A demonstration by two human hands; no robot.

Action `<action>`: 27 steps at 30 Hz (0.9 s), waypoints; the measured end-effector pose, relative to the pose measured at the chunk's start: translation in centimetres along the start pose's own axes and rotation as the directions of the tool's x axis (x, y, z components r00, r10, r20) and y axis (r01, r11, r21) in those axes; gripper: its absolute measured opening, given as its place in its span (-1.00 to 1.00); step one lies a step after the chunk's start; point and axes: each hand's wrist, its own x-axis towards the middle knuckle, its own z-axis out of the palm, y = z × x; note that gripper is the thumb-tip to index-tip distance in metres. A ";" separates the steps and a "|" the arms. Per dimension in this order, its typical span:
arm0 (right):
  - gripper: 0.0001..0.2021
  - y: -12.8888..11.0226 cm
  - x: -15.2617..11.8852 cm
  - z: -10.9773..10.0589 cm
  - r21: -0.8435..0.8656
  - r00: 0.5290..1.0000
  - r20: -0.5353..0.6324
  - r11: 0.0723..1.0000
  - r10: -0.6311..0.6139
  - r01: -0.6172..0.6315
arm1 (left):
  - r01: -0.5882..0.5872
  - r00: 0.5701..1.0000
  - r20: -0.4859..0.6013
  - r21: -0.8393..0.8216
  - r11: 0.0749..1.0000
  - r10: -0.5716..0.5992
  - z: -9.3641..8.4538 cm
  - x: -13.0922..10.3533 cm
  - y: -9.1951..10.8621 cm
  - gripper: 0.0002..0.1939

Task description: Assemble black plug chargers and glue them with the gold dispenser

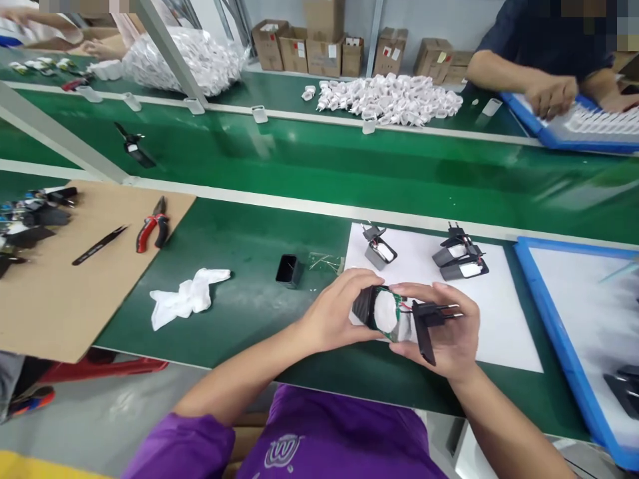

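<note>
My left hand (339, 313) grips a black plastic housing (366, 305). A green circuit board with a white pad (385, 310) sits partly in the housing's open end. My right hand (449, 332) holds the board's other side, its fingers around it. Beside those fingers a black plug cover (424, 326) with two pins hangs on red and black wires. Just behind my hands, on white paper (504, 319), lie a black adapter assembly (382, 249) and a pair of similar ones (462, 259). An empty black housing (288, 271) stands on the green table to the left.
White cloth (190, 296), pliers (154, 226) and tweezers (100, 245) lie left, the tools on cardboard (60, 293). A blue-rimmed tray (554, 332) stands right. Beyond the green conveyor (299, 159) are white parts (389, 98) and a person's hands.
</note>
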 end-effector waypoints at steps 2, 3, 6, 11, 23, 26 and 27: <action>-0.22 -0.3 0.1 0.0 -0.009 1.000 0.003 1.000 -0.015 0.015 | 0.000 1.000 -0.010 -0.010 1.000 0.000 -0.1 0.0 0.1 -0.35; -0.21 -0.4 0.1 0.0 -0.014 1.000 0.007 1.000 -0.020 0.020 | -0.003 1.000 -0.010 -0.018 1.000 0.003 -0.2 0.0 0.2 -0.35; -0.19 -0.5 0.2 0.0 -0.039 0.999 0.013 0.998 -0.052 0.052 | -0.008 1.000 -0.008 -0.041 0.999 0.008 -0.2 0.0 0.2 -0.34; -0.18 -0.4 0.3 0.0 -0.071 0.996 0.027 0.994 -0.079 0.081 | 0.002 1.000 0.001 -0.073 0.997 -0.002 -0.1 0.0 0.3 -0.34; -0.19 -0.3 0.0 -0.1 -0.075 0.996 0.007 0.993 -0.087 0.087 | 0.013 1.000 0.013 -0.096 0.995 -0.012 -0.1 0.0 0.1 -0.30; -0.18 -0.4 -0.1 -0.2 -0.091 0.997 0.012 0.993 -0.080 0.081 | 0.000 1.000 0.011 -0.086 0.996 0.000 0.0 0.0 0.0 -0.30; -0.17 -0.4 -0.2 -0.2 -0.095 0.997 0.010 0.993 -0.072 0.073 | -0.005 1.000 0.010 -0.083 0.997 0.006 0.0 0.0 0.0 -0.30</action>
